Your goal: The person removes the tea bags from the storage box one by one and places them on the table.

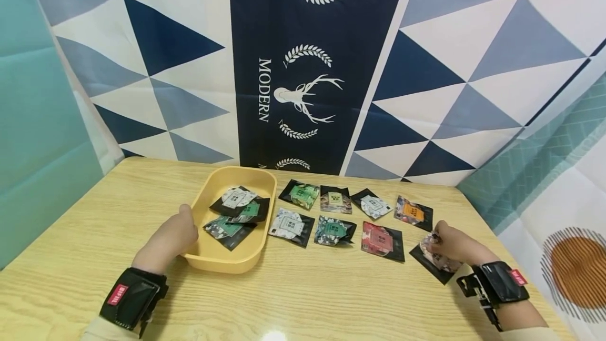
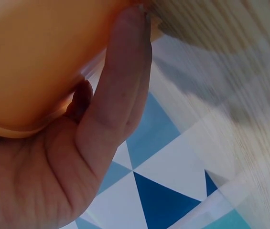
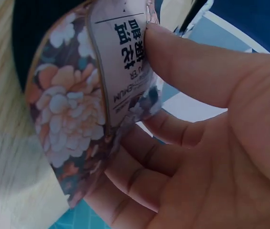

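Observation:
My left hand (image 1: pixel 168 236) holds the left side of a yellow plastic bin (image 1: pixel 227 266). In the left wrist view its fingers (image 2: pixel 120 81) lie along the bin's outer wall, with the rim crossing the palm. Three black sachets (image 1: pixel 241 209) with printed labels overlap inside the bin. At the right of the table, my right hand (image 1: pixel 456 246) pinches a sachet (image 1: pixel 441 273) with a pink peony print and pale pink label. The right wrist view shows the thumb on this floral sachet's label face, fingers behind it, and the sachet bent.
Several more sachets lie in two rough rows between bin and right hand, among them a green one (image 1: pixel 303 194), a red one (image 1: pixel 381 241) and an orange-labelled one (image 1: pixel 413 213). A patterned cloth (image 1: pixel 293 93) hangs behind the wooden table (image 1: pixel 322 299).

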Available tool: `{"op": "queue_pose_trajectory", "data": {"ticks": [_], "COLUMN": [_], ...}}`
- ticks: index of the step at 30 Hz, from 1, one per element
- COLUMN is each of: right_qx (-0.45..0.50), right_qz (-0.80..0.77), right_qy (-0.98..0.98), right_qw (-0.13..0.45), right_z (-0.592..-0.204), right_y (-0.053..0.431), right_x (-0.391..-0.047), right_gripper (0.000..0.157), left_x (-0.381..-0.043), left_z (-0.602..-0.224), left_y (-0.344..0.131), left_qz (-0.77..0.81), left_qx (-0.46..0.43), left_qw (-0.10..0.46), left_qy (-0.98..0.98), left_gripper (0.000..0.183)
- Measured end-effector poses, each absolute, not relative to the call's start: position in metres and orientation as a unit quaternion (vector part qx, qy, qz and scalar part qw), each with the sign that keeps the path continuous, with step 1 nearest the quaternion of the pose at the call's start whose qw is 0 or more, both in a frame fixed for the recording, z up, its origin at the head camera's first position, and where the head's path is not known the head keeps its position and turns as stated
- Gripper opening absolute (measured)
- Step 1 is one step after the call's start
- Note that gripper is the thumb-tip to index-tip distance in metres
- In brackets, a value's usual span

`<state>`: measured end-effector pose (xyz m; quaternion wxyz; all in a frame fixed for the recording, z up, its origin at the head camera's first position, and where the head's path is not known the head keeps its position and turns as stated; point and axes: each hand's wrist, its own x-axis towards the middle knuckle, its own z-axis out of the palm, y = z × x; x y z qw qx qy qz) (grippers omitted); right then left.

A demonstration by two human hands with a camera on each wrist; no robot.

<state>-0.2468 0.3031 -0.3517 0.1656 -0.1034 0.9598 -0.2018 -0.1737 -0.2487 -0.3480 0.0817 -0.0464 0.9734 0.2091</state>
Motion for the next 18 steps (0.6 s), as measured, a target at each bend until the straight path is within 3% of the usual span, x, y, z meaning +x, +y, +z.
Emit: {"op": "queue_pose_trajectory", "data": {"ticks": [8, 18], "right_qx": [-0.096, -0.095], "right_qz": [-0.137, -0.045], "right_qy": [0.975, 0.986], "right_qw": [0.149, 0.126], "right_z": [-0.3502, -0.3461], "right_y": [0.2987, 0.2937], "right_x": [-0.2457, -0.2443], "right_gripper": [0.019, 0.025], "left_x": [-0.1733, -0.1738], "left_z": [-0.3477, -0.3479], "left_y": [-0.2481, -0.2506], "left_qz": [0.201, 0.207], "left_qx": [-0.042, -0.049], "left_qw": [0.073, 0.081], "left_qy": [0.976, 0.974], "left_gripper": [0.035, 0.036]}}
